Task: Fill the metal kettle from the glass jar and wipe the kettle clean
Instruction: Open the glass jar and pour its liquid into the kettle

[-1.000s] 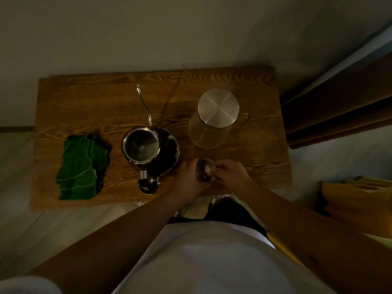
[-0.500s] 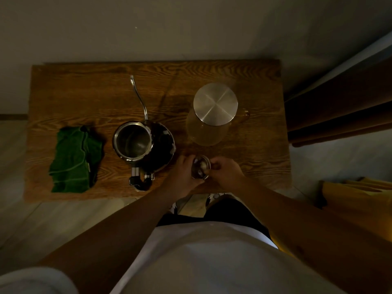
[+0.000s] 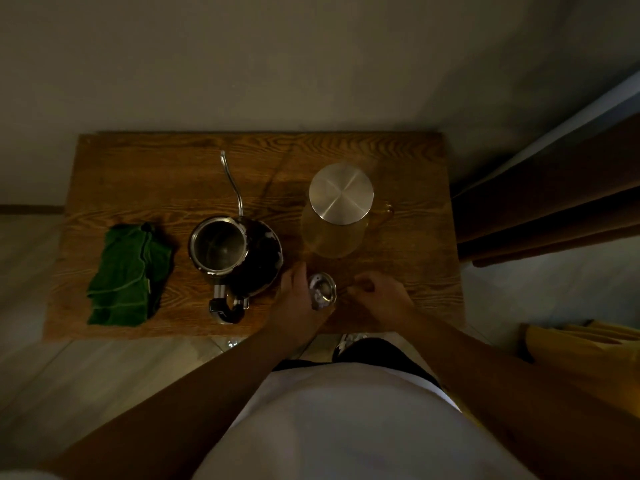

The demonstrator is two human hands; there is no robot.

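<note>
kettle: round metal kettle with a thin gooseneck spout (image 3: 231,247), upright at the desk's middle, mouth open, dark handle toward the near edge.
lid: small round metal kettle lid (image 3: 322,291), near the front edge, right of the kettle.
jar: clear glass jar with a flat brushed-metal lid (image 3: 341,195), upright, right of the kettle, holding yellowish liquid.
cloth: folded green cloth (image 3: 130,273), left of the kettle.

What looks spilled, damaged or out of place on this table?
No spill or damage shows in this dim view. The kettle stands open; its small lid is off, by the left hand. The glass jar keeps its metal cap.
</note>
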